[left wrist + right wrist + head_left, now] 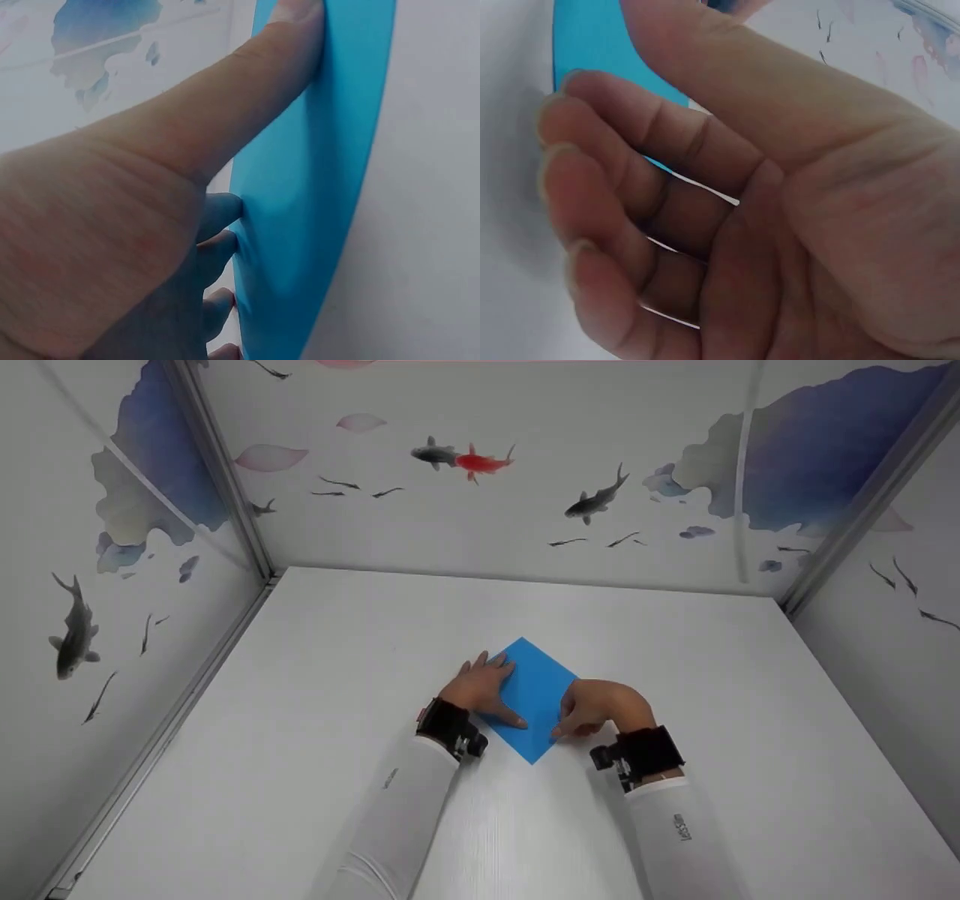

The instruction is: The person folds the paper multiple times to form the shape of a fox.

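A blue square sheet of paper [536,682] lies on the white table, turned so one corner points toward the person. My left hand [480,686] rests spread on its left side, and its thumb [247,90] reaches across the sheet. In the left wrist view, the other fingertips touch the paper near its left edge. At the lower right edge, my right hand [592,706] pinches the paper, its fingers [592,180] curled and its thumb over the blue surface. This hand hides the right corner. Both thumb and index tips are partly out of sight in the right wrist view.
The white table [360,660] stretches out around the sheet. Light walls [510,525] with painted fish and petals close it in at the back and sides. Black wrist cameras [651,754] are strapped on both wrists, over white sleeves [409,810].
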Demonstrator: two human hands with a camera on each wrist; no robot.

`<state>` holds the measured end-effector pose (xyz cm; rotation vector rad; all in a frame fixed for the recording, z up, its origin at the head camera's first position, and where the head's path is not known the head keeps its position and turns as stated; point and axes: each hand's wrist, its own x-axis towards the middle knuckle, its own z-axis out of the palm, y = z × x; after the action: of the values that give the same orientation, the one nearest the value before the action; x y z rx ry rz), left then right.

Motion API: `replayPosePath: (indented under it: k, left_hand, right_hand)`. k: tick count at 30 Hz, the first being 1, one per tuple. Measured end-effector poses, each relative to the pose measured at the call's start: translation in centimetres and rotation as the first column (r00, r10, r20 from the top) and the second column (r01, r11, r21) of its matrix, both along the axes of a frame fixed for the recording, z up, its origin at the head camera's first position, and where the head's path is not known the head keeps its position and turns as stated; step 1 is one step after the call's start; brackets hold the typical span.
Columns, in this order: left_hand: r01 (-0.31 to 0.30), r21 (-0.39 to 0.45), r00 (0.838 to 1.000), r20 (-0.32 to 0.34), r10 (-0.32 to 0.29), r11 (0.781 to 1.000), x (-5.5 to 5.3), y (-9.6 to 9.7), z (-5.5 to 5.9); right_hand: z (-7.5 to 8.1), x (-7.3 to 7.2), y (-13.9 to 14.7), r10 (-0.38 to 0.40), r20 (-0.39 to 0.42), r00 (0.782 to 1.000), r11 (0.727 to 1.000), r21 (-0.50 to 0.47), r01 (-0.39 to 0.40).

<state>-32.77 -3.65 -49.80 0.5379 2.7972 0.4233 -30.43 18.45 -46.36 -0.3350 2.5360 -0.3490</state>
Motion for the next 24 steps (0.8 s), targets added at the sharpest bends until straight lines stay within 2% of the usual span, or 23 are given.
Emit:
replayPosePath:
  k: [8,17,24]
  left_hand:
    - [0.001,-0.002,1.0,0.01,-0.001,1.0,-0.28,-0.1,0.09]
    - [-0.001,0.01,1.0,0.005,0.001,1.0,-0.41,-0.1,0.43]
    - [0.013,0.026,1.0,0.017,-0.013,1.0,-0.42,-0.28,0.02]
  right_hand:
    - [-1.0,-0.44,-0.78,-0.021,0.009,1.0,0.999,0.042,0.02]
    - [-1.01,-0.7,-0.69,-0.058,-0.01,0.998,0.996,0.062,0.059]
    - [-1.05,-0.27,-1.1,-0.102,-0.009,0.995,0.991,0.088,0.102]
